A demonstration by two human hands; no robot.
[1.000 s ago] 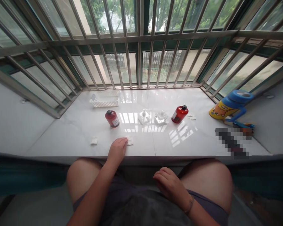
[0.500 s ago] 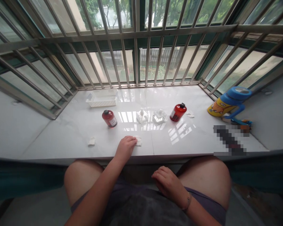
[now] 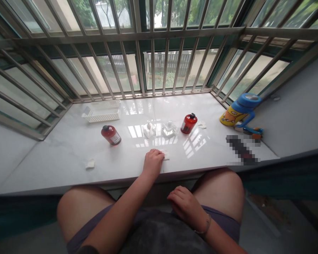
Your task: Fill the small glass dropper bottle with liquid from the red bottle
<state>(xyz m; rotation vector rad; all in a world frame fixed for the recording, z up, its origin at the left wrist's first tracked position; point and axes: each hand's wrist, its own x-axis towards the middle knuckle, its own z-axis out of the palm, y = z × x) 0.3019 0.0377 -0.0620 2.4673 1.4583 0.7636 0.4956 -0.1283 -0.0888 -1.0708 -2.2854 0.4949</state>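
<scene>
On the white marble-look sill, my left hand (image 3: 153,163) has its fingers closed on a white cloth piece (image 3: 166,155) lying flat near the front edge. My right hand (image 3: 184,203) rests over my lap, below the edge, its fingers curled together; whatever is under them is hidden. Beyond my left hand stand two small clear glass containers (image 3: 149,130) (image 3: 169,129) side by side. A red bottle with a black cap (image 3: 111,135) is at their left, another red bottle (image 3: 189,123) at their right.
A white plastic basket (image 3: 103,112) sits at the back left. Small white pieces lie at the front left (image 3: 90,164) and beside the right bottle (image 3: 201,125). A blue and yellow flask (image 3: 238,110) and a blurred dark object (image 3: 241,149) are at the right. Metal bars (image 3: 137,33) close the back.
The view has turned to the right, so the objects sit further left. My left hand has slid right along the sill with the white cloth piece. My right hand stays over my lap.
</scene>
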